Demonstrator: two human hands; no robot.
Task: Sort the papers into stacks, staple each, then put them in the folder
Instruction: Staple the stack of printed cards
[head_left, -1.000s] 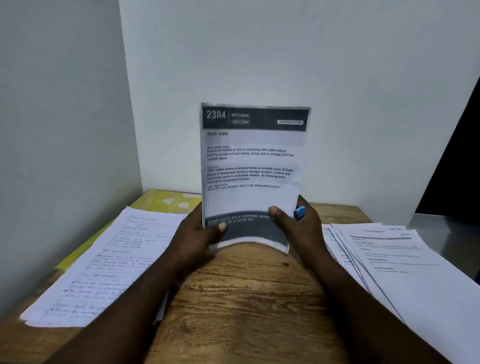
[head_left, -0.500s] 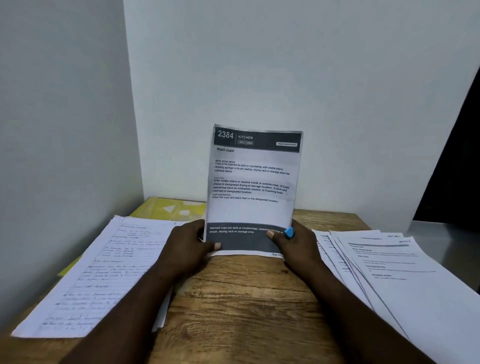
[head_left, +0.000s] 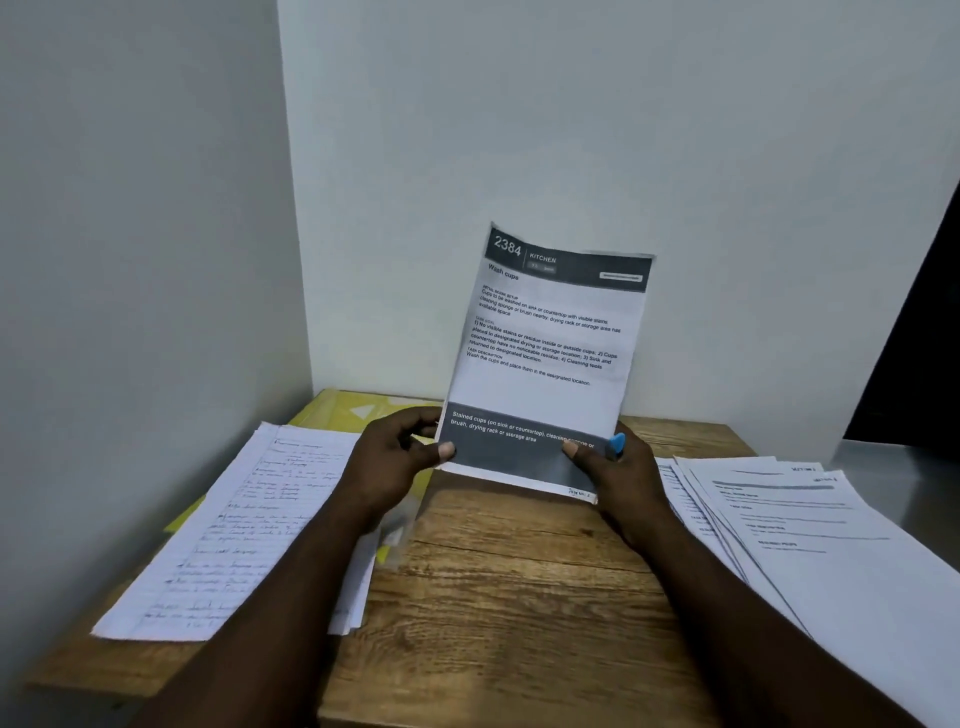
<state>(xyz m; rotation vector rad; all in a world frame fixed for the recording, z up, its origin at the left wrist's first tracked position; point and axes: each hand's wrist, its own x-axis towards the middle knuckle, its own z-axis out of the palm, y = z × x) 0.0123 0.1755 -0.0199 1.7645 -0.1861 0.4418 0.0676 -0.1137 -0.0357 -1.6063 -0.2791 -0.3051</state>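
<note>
Left hand (head_left: 400, 462) and right hand (head_left: 621, 480), seen from the head camera. Each hand gripped a lower corner of one paper (head_left: 550, 364), with the thumb pressed on the printed front and the fingers curled behind. The right hand also carried a small blue item (head_left: 617, 446) beside the paper's lower right corner; what it was could not be told. The paper stood nearly upright between the hands over the middle of the wooden surface (head_left: 519, 597), its top leaning to the right. It bore a dark header reading "2384 KITCHEN", the title "Wash cups", and a dark band along the bottom. Whether it was one sheet or several, and whether its lower edge touched the surface, could not be told. To the left of the left forearm lay a handwritten stack (head_left: 234, 530) of lined sheets, flat and roughly squared. Beneath that stack, and showing past its far edge in the back left corner, lay a yellow folder (head_left: 337, 410). To the right of the right forearm lay a printed stack (head_left: 805, 551), its sheets fanned so that several edges showed, and it reached over the right edge of the surface. A plain white wall (head_left: 571, 130) stood behind the surface and another to its left. A grey ledge (head_left: 898, 467) adjoined the surface at the far right.
</note>
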